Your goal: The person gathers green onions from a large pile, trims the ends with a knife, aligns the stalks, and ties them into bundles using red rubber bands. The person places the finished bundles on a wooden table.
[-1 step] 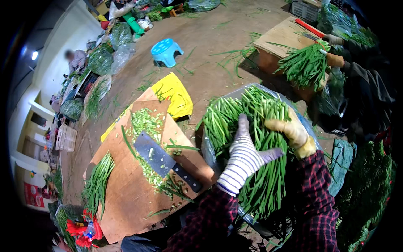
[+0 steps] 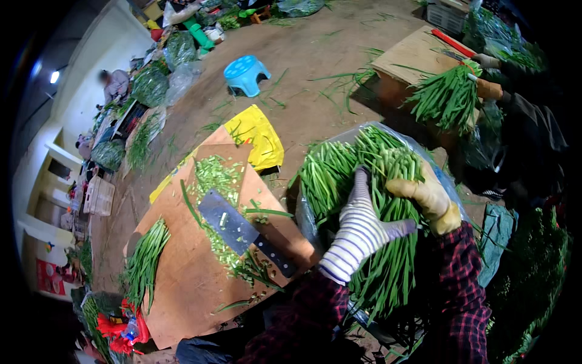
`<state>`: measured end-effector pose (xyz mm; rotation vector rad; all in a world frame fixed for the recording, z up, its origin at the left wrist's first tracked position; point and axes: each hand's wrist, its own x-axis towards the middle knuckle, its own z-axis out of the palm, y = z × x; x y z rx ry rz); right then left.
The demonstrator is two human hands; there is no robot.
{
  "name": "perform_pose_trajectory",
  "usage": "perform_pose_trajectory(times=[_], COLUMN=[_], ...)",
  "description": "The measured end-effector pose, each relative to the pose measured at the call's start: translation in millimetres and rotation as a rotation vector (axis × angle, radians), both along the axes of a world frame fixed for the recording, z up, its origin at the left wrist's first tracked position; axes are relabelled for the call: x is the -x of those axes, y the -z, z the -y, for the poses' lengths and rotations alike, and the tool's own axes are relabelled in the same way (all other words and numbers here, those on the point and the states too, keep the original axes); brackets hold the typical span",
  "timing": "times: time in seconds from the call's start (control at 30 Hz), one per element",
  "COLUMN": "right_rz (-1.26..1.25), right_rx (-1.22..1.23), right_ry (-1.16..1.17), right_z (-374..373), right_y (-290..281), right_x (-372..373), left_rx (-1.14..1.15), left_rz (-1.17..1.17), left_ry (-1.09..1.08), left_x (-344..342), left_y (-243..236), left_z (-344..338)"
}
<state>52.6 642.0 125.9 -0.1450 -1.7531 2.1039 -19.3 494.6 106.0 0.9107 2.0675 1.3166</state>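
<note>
Plainly, our green stalks (image 2: 385, 285) lie heaped in a plastic liner (image 2: 306, 221), to the right of the surface (image 2: 170, 297). Our left hand (image 2: 357, 233) spreads wide against them, thumb out, while our right hand (image 2: 427, 197) curls round some near their pale ends (image 2: 397, 161). We judge them light, springy and easily bruised, their leaves limp and slippery, so the firmer pale ends offer the better hold. Alongside, a cleaver (image 2: 233, 224) lies among chopped bits (image 2: 215, 173), its handle awkwardly near our left sleeve (image 2: 312, 303).
</note>
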Motion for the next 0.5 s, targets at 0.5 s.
perform_pose_trajectory(times=[0.5], right_rz=[0.227], right_rx=[-0.201], right_ry=[0.110], right_z=[89.6], right_y=[-59.8], right_x=[-40.0], left_rx=[-0.892], left_rz=[1.214], left_ry=[0.061], left_x=[-59.6], left_y=[34.9], left_z=[9.8])
